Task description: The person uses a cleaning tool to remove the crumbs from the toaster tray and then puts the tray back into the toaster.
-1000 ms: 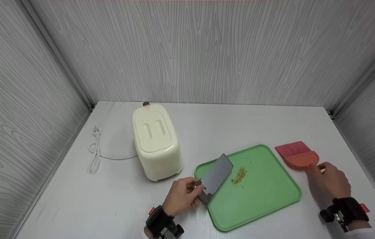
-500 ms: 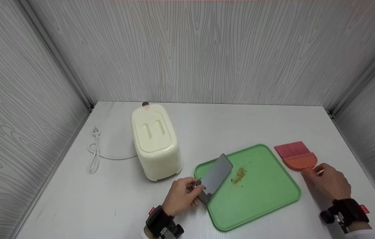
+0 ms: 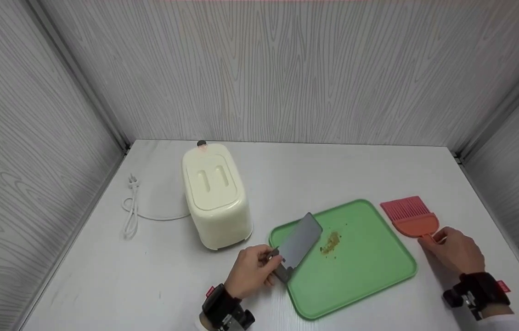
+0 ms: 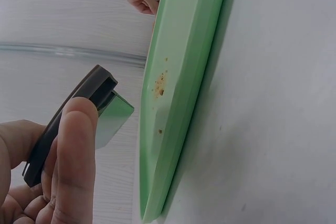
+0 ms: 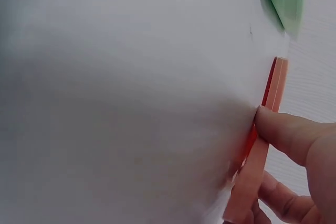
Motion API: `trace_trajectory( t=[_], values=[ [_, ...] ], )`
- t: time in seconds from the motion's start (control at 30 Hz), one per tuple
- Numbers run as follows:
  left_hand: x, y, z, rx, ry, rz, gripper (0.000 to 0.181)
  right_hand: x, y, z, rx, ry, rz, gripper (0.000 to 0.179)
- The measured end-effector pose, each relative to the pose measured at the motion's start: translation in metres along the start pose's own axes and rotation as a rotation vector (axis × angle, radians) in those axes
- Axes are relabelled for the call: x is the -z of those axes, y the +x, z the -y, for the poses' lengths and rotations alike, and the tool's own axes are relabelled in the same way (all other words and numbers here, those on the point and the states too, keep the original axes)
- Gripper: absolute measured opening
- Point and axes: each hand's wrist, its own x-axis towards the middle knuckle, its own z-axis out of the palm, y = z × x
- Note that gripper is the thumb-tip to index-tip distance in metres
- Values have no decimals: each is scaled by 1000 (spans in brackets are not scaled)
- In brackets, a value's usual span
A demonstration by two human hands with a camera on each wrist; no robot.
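My left hand (image 3: 250,271) pinches the dark handle of a metal bench scraper (image 3: 301,241). Its flat blade slants over the left edge of a green tray (image 3: 356,285). A small patch of brown crumbs (image 3: 330,243) lies on the tray, to the right of the blade. In the left wrist view, the scraper's black handle (image 4: 68,119) sits between thumb and fingers, and the blade mirrors green. To the right of the tray, my right hand (image 3: 459,250) holds an orange brush (image 3: 418,225) by its handle, low over the table. Its pink bristles point up and left, near the tray's right edge.
A cream toaster (image 3: 216,197) with a lid on top stands left of the tray. Its white cord (image 3: 133,207) lies bundled farther left, plug towards the back. Grey wood-grain walls (image 3: 259,69) enclose the white table (image 3: 172,285) at the back and sides.
The brush has turned slightly, and the right hand's fingers have shifted a little on its handle. My left hand, the scraper and the tray have stayed in place.
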Motion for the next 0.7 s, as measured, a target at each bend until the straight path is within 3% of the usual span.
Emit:
trace_trajectory(
  t=[0.33, 0.5, 0.7],
  values=[
    [1, 0, -2, 9, -11, 4, 15, 2, 1, -1, -23, -1, 33, 64],
    [1, -1, -4, -24, -20, -1, 19, 5, -2, -1, -22, 8, 56, 71],
    [1, -2, -5, -21, -42, 0, 21, 7, -12, 6, -17, 74, -65, 72]
  ],
)
